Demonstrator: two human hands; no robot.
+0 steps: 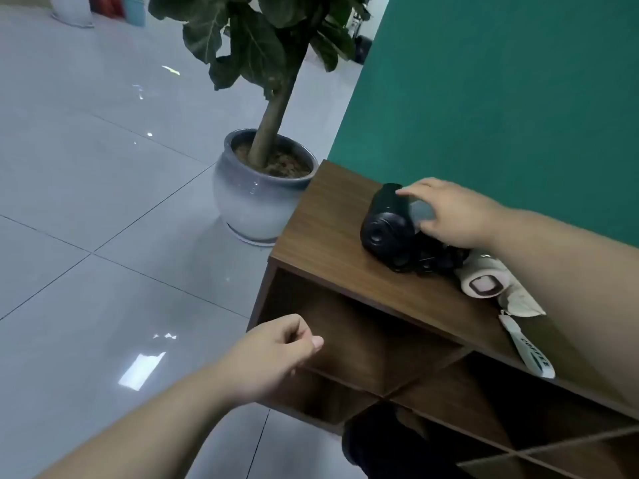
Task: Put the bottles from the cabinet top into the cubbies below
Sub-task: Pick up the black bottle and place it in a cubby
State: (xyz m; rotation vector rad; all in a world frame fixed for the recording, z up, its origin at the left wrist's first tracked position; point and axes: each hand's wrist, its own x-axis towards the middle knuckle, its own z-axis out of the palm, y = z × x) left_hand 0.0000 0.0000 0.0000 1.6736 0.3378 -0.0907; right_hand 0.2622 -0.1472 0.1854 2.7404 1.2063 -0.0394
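Observation:
A black bottle [387,219] lies on its side on the wooden cabinet top [321,229], its base turned toward me. My right hand [449,212] rests over its far side, fingers spread against it. Another black bottle [428,259] lies behind it, partly hidden under my hand. A pale pink bottle [482,280] with a white strap [529,347] lies beside my right forearm. My left hand [276,354] hovers in front of the upper left cubby [363,333], fingers loosely curled, holding nothing.
A large potted plant in a grey ceramic pot [256,202] stands on the tiled floor just left of the cabinet. A green wall [501,98] runs behind the cabinet. Several open cubbies [466,402] lie below the top.

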